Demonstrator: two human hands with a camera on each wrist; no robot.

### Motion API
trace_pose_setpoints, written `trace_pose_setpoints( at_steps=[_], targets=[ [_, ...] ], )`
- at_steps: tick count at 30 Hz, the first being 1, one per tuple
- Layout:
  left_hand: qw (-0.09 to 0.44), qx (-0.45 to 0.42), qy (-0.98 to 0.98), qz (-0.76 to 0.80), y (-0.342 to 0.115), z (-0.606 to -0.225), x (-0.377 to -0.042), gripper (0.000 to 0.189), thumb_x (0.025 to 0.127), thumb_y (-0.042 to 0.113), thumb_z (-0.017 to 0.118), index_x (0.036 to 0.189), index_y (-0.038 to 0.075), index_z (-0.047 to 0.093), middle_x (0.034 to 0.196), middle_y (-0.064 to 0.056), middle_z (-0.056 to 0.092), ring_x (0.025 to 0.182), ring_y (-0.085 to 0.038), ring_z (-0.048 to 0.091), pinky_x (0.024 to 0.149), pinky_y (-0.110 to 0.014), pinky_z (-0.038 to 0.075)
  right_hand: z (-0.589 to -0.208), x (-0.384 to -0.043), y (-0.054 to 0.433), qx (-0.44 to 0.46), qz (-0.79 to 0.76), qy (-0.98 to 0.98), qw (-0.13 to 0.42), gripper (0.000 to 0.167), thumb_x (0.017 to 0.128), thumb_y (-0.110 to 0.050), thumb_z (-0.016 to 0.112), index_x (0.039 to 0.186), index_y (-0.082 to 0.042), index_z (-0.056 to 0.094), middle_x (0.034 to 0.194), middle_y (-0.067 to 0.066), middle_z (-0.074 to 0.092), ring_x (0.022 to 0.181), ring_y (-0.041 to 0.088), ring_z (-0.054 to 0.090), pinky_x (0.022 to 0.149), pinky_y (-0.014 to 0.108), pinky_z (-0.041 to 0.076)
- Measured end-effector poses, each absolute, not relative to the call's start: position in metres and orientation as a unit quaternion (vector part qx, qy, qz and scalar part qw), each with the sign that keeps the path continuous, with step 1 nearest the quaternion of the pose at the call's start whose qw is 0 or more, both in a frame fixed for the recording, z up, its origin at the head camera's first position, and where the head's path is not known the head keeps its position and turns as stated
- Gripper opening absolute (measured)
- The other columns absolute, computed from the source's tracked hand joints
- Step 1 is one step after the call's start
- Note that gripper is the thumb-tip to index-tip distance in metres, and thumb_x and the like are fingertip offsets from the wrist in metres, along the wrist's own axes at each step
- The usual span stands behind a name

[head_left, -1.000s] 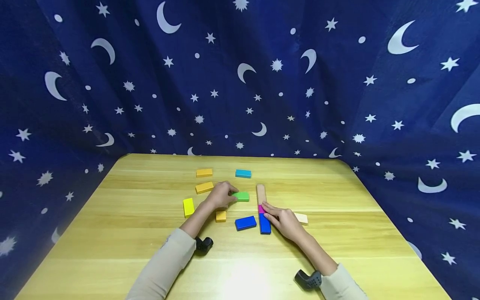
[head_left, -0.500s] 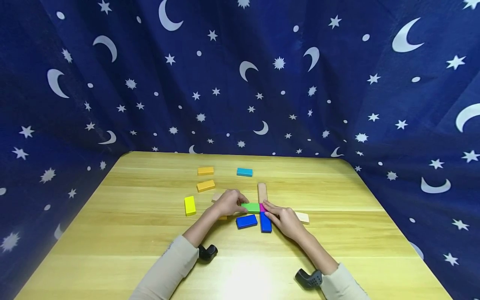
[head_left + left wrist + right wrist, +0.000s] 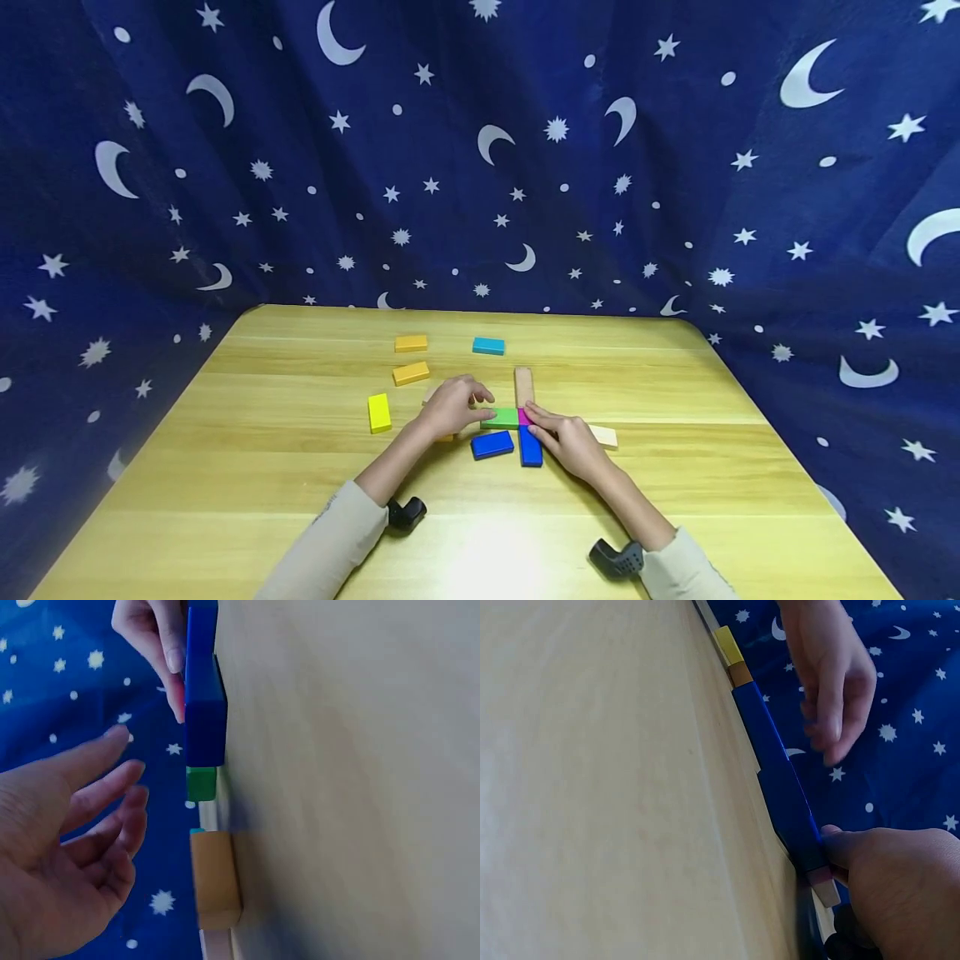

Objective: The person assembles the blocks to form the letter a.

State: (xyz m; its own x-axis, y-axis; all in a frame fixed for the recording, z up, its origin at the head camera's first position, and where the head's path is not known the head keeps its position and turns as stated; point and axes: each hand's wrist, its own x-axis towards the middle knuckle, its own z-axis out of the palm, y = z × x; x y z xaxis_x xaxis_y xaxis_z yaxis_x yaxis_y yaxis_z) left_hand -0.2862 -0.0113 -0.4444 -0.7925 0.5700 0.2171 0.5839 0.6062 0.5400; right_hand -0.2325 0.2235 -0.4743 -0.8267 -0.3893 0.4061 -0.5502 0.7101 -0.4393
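Note:
My left hand hovers at the left end of a green block, its fingers loosely bent; the left wrist view shows them apart from the blocks. The green block's right end meets a magenta block, partly covered by my right hand, whose thumb and fingers pinch it. A tan block extends away from the magenta one on the far side. On the near side a blue block continues that line. Another blue block lies slightly slanted just below the green one.
A yellow block and two orange blocks lie left on the wooden table. A light-blue block is farther back. A cream block shows beside my right hand. My left hand partly hides other blocks. A starry curtain stands behind.
My left hand has brought the green block right and toward me against the magenta block, then loosened its fingers from it. My right hand has stayed in place.

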Motion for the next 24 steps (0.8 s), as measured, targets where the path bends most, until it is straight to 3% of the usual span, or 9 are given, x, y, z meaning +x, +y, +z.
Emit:
trace_pose_setpoints(
  at_steps=[6,15,24],
  targets=[
    [0.017,-0.361,-0.883,-0.300,-0.020,-0.442,-0.266,0.024,0.076,0.032,0.076,0.088,0.012,0.073,0.077,0.005,0.061,0.069,-0.007,0.055,0.059,-0.018,0.044,-0.475,-0.232,0.223,0.253,0.285,-0.914,0.141,0.033,0.091,-0.017,0.060,0.121,-0.005,0.061,0.124,0.009,0.055,0.108,0.027,0.054,0.086,0.040,0.046],
    [0.007,-0.368,-0.895,-0.251,-0.031,-0.450,-0.252,0.038,0.070,0.038,0.079,0.094,0.010,0.073,0.077,0.005,0.060,0.066,-0.004,0.050,0.058,-0.018,0.042,-0.473,-0.232,0.222,0.252,0.284,-0.915,0.136,0.033,0.091,-0.017,0.060,0.121,-0.005,0.060,0.125,0.009,0.055,0.109,0.028,0.054,0.087,0.040,0.045],
    [0.002,-0.381,-0.898,-0.222,-0.035,-0.454,-0.249,0.032,0.070,0.033,0.080,0.092,0.010,0.073,0.080,0.006,0.059,0.067,-0.003,0.048,0.059,-0.017,0.041,-0.473,-0.231,0.222,0.258,0.284,-0.913,0.142,0.033,0.091,-0.018,0.060,0.121,-0.003,0.060,0.125,0.010,0.055,0.109,0.028,0.053,0.087,0.040,0.045]
  ],
)
